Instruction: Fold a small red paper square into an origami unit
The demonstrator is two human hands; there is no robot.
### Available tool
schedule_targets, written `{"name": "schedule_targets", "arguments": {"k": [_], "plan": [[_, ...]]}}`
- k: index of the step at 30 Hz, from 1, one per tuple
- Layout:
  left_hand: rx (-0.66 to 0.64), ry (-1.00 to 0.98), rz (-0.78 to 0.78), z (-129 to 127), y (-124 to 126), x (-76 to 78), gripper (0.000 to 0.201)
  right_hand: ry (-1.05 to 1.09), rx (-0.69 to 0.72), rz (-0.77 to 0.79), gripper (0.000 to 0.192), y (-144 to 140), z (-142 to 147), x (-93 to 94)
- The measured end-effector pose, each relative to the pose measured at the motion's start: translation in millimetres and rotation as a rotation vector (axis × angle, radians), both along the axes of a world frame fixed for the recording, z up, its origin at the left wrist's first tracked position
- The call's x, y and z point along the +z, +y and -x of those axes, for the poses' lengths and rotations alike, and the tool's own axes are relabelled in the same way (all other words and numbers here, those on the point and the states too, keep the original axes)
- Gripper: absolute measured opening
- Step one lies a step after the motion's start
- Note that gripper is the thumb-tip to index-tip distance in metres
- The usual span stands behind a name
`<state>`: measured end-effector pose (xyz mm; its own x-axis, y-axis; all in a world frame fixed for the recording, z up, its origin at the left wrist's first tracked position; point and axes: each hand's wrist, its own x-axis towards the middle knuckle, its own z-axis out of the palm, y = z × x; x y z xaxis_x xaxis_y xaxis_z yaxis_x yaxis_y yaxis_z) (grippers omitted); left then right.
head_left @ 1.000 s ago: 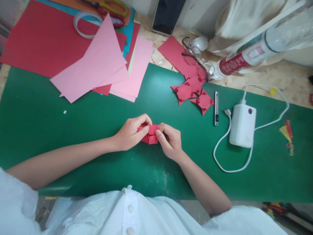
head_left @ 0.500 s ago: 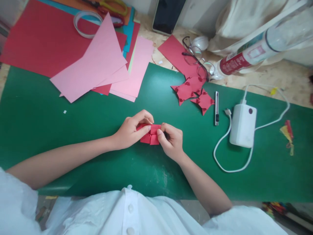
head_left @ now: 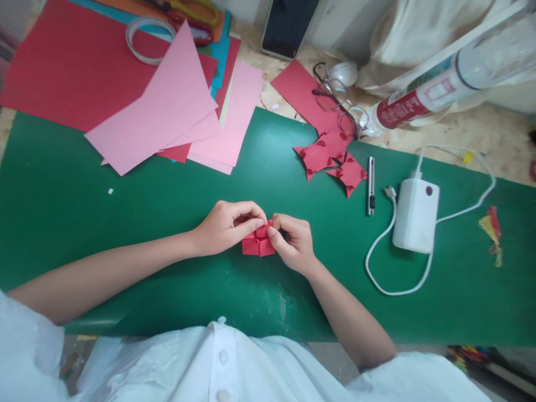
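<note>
Fingers [head_left: 252, 225] of both hands [head_left: 221, 228] [head_left: 296, 245] tight on folded red paper [head_left: 251, 247], bottle [head_left: 444, 86] label [head_left: 400, 109] illegible

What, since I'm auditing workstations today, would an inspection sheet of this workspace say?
Surface: green mat, pale marks near the person; white scrap at left.
Job's things: folded red paper between the hands; red star shapes beyond.
Clutter: pink sheets, tape roll and scissors at upper left; eyeglasses partly over a red sheet; cutter beside the star shapes.
Hands: left hand and right hand both pinch the folded red paper.
Cables: white cable by a white box; connector unplugged on the mat.
Surroundings: phone, bottle and cloth bag behind the mat.
</note>
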<state>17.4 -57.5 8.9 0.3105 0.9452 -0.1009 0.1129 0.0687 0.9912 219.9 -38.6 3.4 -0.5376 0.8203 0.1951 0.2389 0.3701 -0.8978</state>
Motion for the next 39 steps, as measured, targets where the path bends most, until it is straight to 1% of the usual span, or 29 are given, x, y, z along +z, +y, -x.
{"name": "schedule_targets", "arguments": {"k": [5,8,10,14,17,20,23,26,28,30,34,39], "plan": [[-0.014,-0.086,0.065,-1.7,1.6,0.6,0.010,-0.003,0.021,0.010,0.036,0.3,-1.7,-1.2],[-0.016,-0.111,0.066,-1.4,0.8,-0.5,0.014,0.005,0.039,0.012,0.037,0.8,-3.3,-1.5],[-0.026,-0.075,0.024,-0.9,-0.5,-1.7,0.015,0.002,0.054,0.019,0.037,1.5,-4.6,-1.1],[-0.095,0.020,-0.114,-0.3,-3.2,-3.9,0.006,-0.025,0.084,0.031,0.036,3.4,-5.7,0.8],[-0.119,0.027,-0.151,-0.8,-4.2,-4.3,0.006,-0.033,0.108,0.014,0.036,4.3,-4.9,1.9],[-0.109,0.013,-0.115,-1.0,-3.5,-3.9,0.006,-0.030,0.108,-0.022,0.033,4.0,-3.9,1.4],[-0.110,0.006,-0.037,0.2,-1.6,-2.8,0.009,-0.019,0.092,-0.077,0.030,3.0,-3.2,-0.6],[-0.151,0.034,0.022,2.5,0.7,-1.2,0.015,0.002,0.101,-0.134,0.027,2.6,-2.8,-1.9],[-0.187,0.058,0.023,3.7,2.1,-0.1,0.015,0.015,0.113,-0.162,0.025,2.7,-2.7,-1.7],[-0.215,0.089,-0.033,4.4,3.2,0.3,0.017,0.025,0.119,-0.182,0.024,3.0,-2.6,-1.0],[-0.260,0.129,-0.179,4.6,3.9,-2.0,0.028,0.037,0.128,-0.211,0.026,3.7,-2.9,-0.4],[-0.272,0.144,-0.250,4.6,3.6,-6.3,0.040,0.039,0.158,-0.237,0.029,4.4,-3.2,-3.1]]}}
